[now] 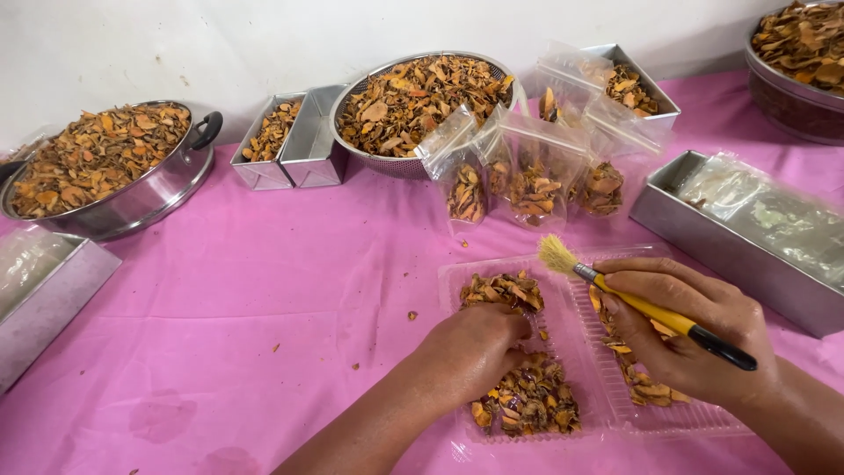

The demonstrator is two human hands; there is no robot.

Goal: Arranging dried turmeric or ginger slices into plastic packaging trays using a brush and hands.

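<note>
The left hand is bunched, knuckles down, in the brown dried chips heaped in the clear ribbed plastic tray on the pink tablecloth; pushing outward could spill chips over the tray's low rim. The right hand is clamped on a yellow-handled bristle brush, with a steel tin crowding its side. Open cloth lies leftward.

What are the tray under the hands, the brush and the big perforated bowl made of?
Tray: thin clear plastic, glossy and ribbed, cloth showing through.
Brush: pale bristles, silver metal ferrule, yellow handle with black tip, probably painted wood or plastic.
Perforated bowl: shiny metal, likely stainless steel.
</note>
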